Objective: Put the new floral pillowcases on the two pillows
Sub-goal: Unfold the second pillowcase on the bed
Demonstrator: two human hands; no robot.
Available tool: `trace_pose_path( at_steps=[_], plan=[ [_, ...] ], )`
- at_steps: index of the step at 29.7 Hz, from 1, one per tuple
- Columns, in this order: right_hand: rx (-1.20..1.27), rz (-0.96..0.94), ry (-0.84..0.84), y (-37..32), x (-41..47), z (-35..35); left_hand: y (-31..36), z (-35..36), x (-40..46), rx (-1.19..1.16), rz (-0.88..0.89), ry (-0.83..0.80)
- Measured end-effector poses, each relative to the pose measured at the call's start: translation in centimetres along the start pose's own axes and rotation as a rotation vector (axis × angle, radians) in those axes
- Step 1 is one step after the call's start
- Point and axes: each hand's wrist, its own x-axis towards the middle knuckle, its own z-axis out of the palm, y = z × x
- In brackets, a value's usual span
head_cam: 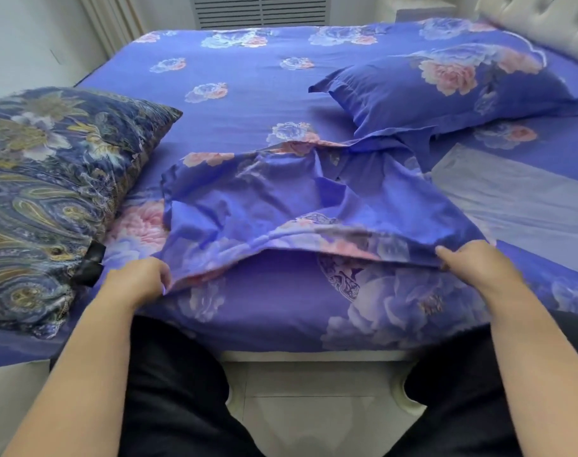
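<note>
An empty blue floral pillowcase (281,199) lies spread over the near part of the bed, its near edge lifted. My left hand (139,280) grips its near left corner and my right hand (469,263) grips its near right corner. A pillow in a dark paisley cover (50,179) lies at the left edge of the bed. At the back right, a second pillow (455,90) wears a blue floral case that matches the sheet.
The bed (235,103) is covered by a blue floral sheet. A grey folded cloth (518,199) lies at the right. A tufted headboard (551,24) stands at the far right, a white radiator grille (261,9) behind the bed. Pale floor tiles (314,407) show between my legs.
</note>
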Motion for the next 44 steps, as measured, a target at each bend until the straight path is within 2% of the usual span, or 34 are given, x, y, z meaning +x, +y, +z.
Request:
trace_pose_path(
  at_steps=[1,2,5,6,8,10,11,13,16,17,18,20,21,23,25,27,30,32,35,36,37,39,40,41,44],
  plan=[
    [-0.050,-0.049,-0.028,-0.7,-0.2,0.2,0.0,0.1,0.1,0.034,0.037,-0.139],
    [-0.040,-0.103,-0.021,-1.9,-0.4,0.5,0.1,-0.3,0.2,0.061,0.076,-0.211],
    [0.095,-0.280,-0.012,-7.3,-1.0,1.6,1.3,-1.2,1.5,0.004,0.196,-0.280],
    [0.172,-0.346,-0.056,-9.0,-0.7,2.3,2.1,-1.6,1.8,-0.068,0.230,-0.243],
    [0.281,-0.430,-0.130,-12.0,0.1,4.1,4.1,-2.3,2.4,-0.273,0.299,-0.062],
    [0.322,-0.480,-0.146,-14.0,1.4,5.9,5.8,-1.7,3.4,-0.342,0.323,0.136],
    [0.364,-0.490,-0.146,-14.9,1.9,6.7,6.5,-0.8,3.8,-0.301,0.301,0.174],
    [0.499,-0.447,-0.194,-16.3,2.8,7.9,7.1,1.5,4.2,-0.214,0.249,0.116],
    [0.716,-0.177,-0.248,-17.7,4.7,8.7,7.0,4.1,4.5,-0.235,0.201,0.035],
    [0.674,-0.111,-0.244,-18.0,5.1,8.7,7.0,4.4,4.7,-0.247,0.199,0.042],
    [0.525,-0.124,-0.232,-18.6,5.1,8.3,7.1,4.4,4.9,-0.257,0.199,0.053],
    [0.270,-0.322,-0.262,-20.3,4.6,7.7,7.1,4.4,5.0,-0.267,0.193,0.074],
    [0.251,-0.456,-0.301,-21.6,4.0,7.4,7.1,4.5,5.1,-0.272,0.190,0.083],
    [0.380,-0.653,-0.353,-24.0,2.3,6.9,7.1,4.6,5.0,-0.283,0.183,0.105],
    [0.340,-0.774,-0.338,-25.8,1.3,6.9,7.4,4.6,5.0,-0.302,0.179,0.141],
    [0.220,-0.813,-0.390,-26.7,0.6,8.0,7.5,4.7,5.1,-0.317,0.164,0.154],
    [0.158,-0.744,-0.507,-26.4,-0.4,9.8,7.4,4.9,5.1,-0.336,0.184,0.172],
    [-0.049,-0.819,-0.439,-26.0,-1.0,10.9,6.9,4.5,5.1,-0.416,0.230,0.246],
    [-0.269,-0.962,-0.249,-25.3,-1.8,11.8,5.8,2.9,5.0,-0.785,0.196,0.355],
    [-0.304,-0.974,-0.222,-25.2,-2.0,12.0,5.4,2.3,5.0,-0.836,0.172,0.431],
    [-0.330,-0.978,-0.199,-25.1,-2.2,12.2,4.8,1.6,5.2,-0.809,0.147,0.547],
    [-0.374,-0.969,-0.181,-25.2,-2.4,12.6,3.0,-0.1,6.1,-0.584,0.050,0.784],
    [-0.383,-0.961,-0.179,-25.4,-2.6,12.6,1.7,-1.1,6.6,-0.457,-0.040,0.829],
    [-0.385,-0.954,-0.170,-25.6,-2.7,12.7,0.2,-2.2,7.1,-0.351,-0.137,0.804],
    [-0.389,-0.914,-0.133,-25.8,-3.2,12.9,-5.1,-3.8,8.6,-0.172,-0.428,0.515]
  ],
)
